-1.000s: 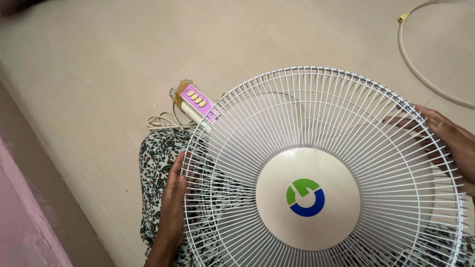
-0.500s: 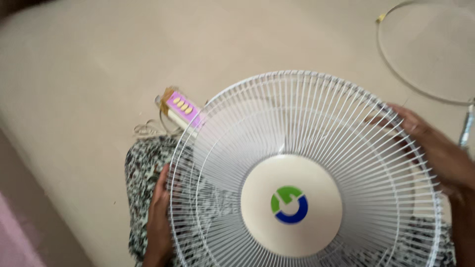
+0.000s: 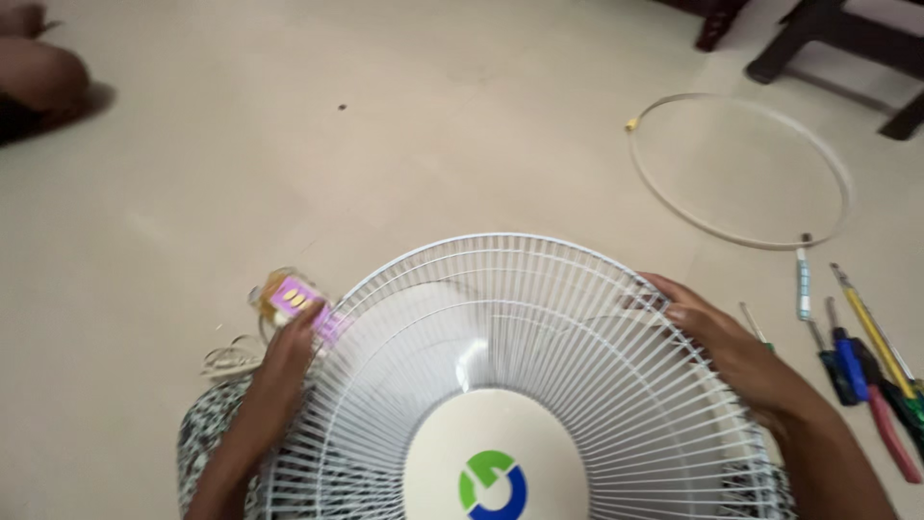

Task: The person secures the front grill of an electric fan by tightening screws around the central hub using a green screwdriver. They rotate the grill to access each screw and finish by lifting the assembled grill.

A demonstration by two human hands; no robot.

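Both hands grip one white wire fan grille, held face-up over the lap, its rim running from the near edge of the picture to mid-floor.

- Left hand: fingers wrapped on the grille's left rim, closed on the wire; fingertips lie at or just over a small control box with a purple face and yellow buttons. Whether they touch the box cannot be told.
- Right hand: palm laid over the right rim, fingers curled onto the wires, closed on the grille. Wrist cut off at the near edge.
- Grille hub: cream disc with a green and blue mark, near centre, partly cut off below.
- Patterned cloth under the grille at near left, mostly hidden by the wires.
- White cord, coiled on the floor just left of the left hand, near the box.
- Screwdrivers, several, lying on the floor right of the right hand, apart from it, shafts pointing far.
- Loose ring, thin and white, flat on the floor, far right.
- Dark furniture legs, far right corner, cut off.
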